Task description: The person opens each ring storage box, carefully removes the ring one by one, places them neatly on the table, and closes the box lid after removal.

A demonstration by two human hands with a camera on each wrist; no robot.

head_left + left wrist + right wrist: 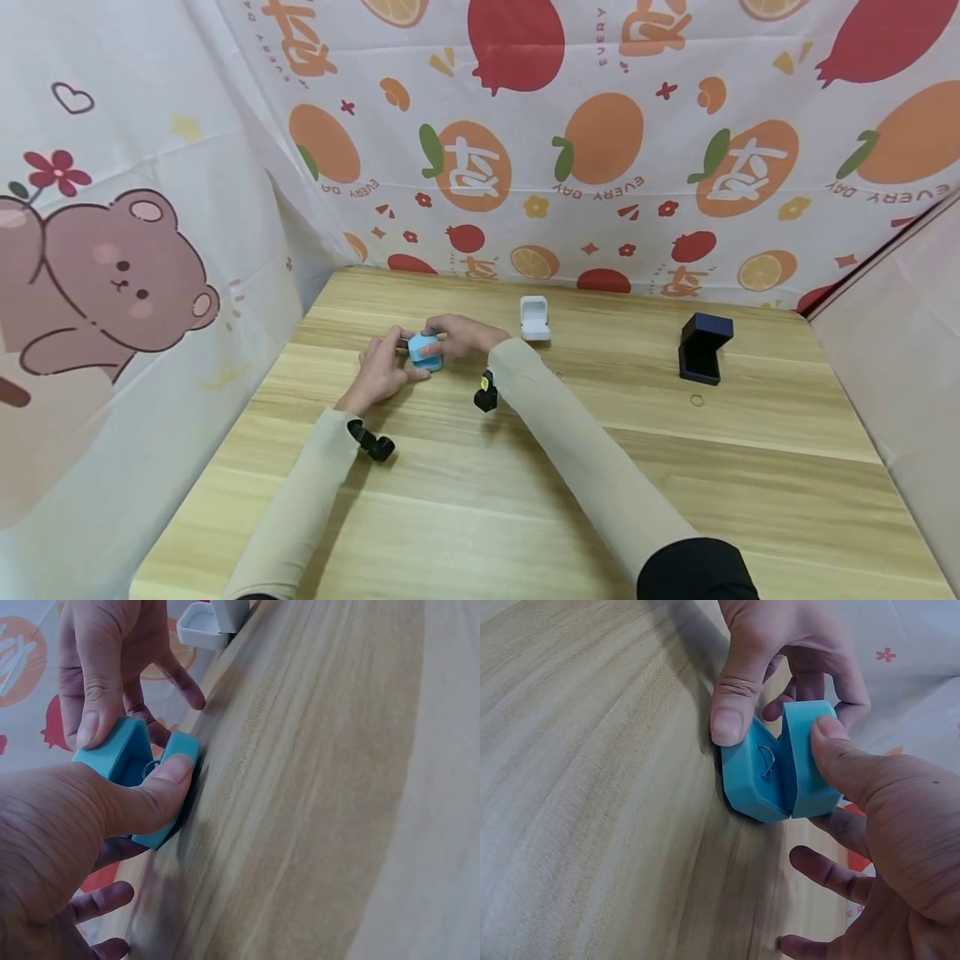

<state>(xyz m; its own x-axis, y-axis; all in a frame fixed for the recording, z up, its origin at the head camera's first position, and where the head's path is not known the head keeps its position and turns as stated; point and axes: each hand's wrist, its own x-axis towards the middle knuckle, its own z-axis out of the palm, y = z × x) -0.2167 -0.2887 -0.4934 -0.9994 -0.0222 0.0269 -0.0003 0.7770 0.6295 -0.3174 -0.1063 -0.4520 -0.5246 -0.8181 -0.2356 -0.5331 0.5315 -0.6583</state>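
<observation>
A small light-blue ring box (pixel 426 352) sits at the left of the table with its lid part-way raised. Inside, a silver ring (pixel 768 761) stands upright in the base. My left hand (pixel 380 371) holds the base, its thumb (pixel 169 780) on the front edge. On the lid, my right hand (pixel 461 336) has its thumb (pixel 832 735) on one face and the other fingers behind, partly hidden.
An open white ring box (pixel 535 319) stands at the back, a ring (pixel 559 376) in front of it. Farther right is an open dark-blue ring box (pixel 703 348), another ring (pixel 697 400) lying before it. Printed cloth (pixel 536 208) hangs behind the table.
</observation>
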